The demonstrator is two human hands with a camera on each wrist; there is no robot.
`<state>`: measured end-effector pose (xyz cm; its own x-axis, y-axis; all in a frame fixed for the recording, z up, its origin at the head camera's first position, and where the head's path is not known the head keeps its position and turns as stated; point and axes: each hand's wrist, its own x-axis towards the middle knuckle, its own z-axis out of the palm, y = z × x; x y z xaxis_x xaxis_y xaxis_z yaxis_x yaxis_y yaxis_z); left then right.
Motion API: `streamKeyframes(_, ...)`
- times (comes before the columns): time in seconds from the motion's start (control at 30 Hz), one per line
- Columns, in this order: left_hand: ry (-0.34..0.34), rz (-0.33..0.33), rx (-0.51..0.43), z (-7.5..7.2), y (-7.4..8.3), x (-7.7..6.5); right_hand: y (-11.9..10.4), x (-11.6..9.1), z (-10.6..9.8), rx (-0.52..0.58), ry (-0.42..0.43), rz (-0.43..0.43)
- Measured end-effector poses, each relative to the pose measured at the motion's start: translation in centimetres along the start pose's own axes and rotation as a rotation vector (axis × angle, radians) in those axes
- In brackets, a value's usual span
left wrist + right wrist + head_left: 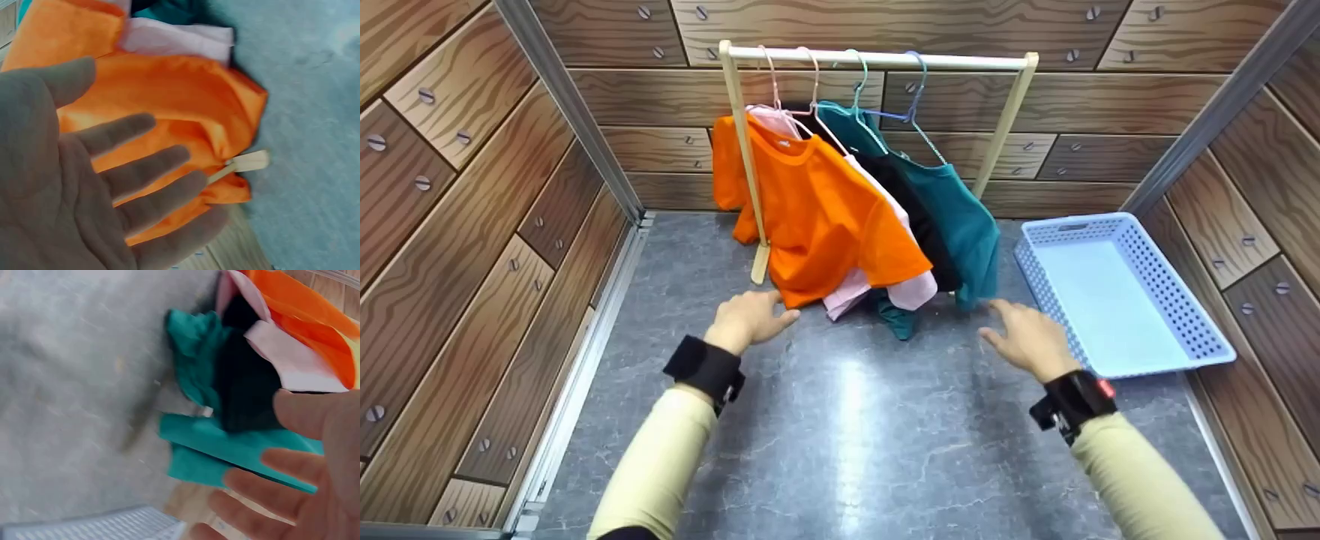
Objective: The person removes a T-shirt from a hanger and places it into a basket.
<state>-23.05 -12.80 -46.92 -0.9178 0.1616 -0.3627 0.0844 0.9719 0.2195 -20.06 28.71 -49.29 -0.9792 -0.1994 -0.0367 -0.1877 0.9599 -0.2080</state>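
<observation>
Several shirts hang on a small wooden rack [877, 58]: an orange shirt [817, 202] at the left, a pink shirt [916, 291] behind it, then a black shirt [911, 206] and a teal shirt [960, 217] at the right. My left hand [745, 319] is nearest the orange shirt's hem, its fingers spread and holding nothing in the left wrist view. My right hand [1027, 337] hovers by the lower edge of the teal shirt, between it and the blue basket [1057, 315]. Its fingers are extended, with nothing held. The rack's right foot is largely hidden by the shirts.
The basket stands on the grey floor [840, 450] at the right, close to the side wall. Wood-patterned walls [472, 247] with metal corner posts [577, 112] enclose the space on the left, back and right.
</observation>
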Motion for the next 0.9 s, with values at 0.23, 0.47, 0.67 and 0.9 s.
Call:
streamKeyframes(0.23, -0.029, 0.045, -0.038, -3.8, 1.6, -0.2, -0.4, 2.3, -5.9, -0.020, -0.114, 0.031)
streamKeyframes(0.47, -0.005, 0.116, -0.041, -5.5, 3.8, -0.2, -1.5, 6.2, -10.3, -0.104, 0.002, 0.048)
streamKeyframes(0.67, 0.018, 0.188, -0.051, -5.2, 4.7, -0.2, -2.1, 10.1, -10.3, -0.076, 0.052, 0.035)
streamKeyframes(0.9, -0.011, 0.223, -0.087, -4.7, 4.7, -0.5, -1.7, 12.7, -8.6, 0.024, 0.099, -0.008)
